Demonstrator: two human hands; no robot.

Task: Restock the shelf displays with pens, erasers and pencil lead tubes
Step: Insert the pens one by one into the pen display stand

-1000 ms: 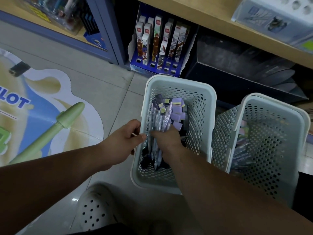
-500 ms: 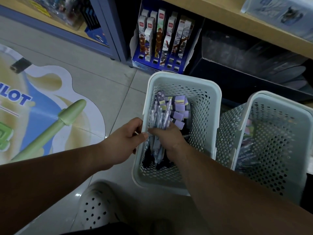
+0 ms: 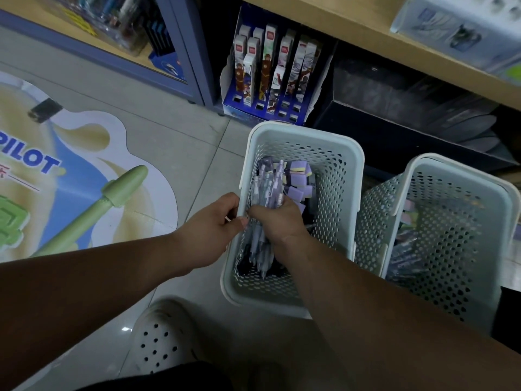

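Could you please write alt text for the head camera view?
A person's right hand grips a bundle of pens inside a white perforated basket on the floor, while the left hand holds its rim. A second basket stands beside it, below a shelf.

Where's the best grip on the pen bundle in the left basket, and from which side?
Take the pen bundle around mid-barrel, from above through the basket's open top. The pens lie lengthwise, tips toward the near wall, and perforated walls block any side approach. The right hand already wraps them there; the left hand is at the left rim.
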